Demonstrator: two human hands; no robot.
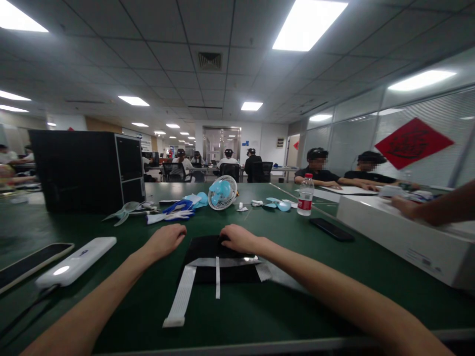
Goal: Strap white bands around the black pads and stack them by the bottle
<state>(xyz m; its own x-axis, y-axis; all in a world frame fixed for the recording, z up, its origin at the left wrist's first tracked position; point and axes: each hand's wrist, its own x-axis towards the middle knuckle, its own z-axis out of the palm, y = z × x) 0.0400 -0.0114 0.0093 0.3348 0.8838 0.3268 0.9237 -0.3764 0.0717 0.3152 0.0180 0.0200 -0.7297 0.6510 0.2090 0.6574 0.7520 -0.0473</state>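
A flat black panel (208, 275) lies on the green table in front of me. A grey, shiny strip runs across it, and a wide white ribbon cable (181, 296) hangs off its near left side. Down its middle runs a narrow white strip (217, 279). My right hand (240, 239) is over the panel's far right part, its fingers curled around a small dark thing that I cannot make out. To the left of the panel, my left hand (167, 240) rests with curled fingers, apart from it; nothing shows in it.
Beyond lie blue-white gloves (172, 211), a small fan (222, 193), loose blue fan blades (276, 204) and a water bottle (306, 195). A black computer case (81, 170) and white power strip (77, 262) stand left. Right are a phone (331, 229) and white box (401, 232), a co-worker's hand over it.
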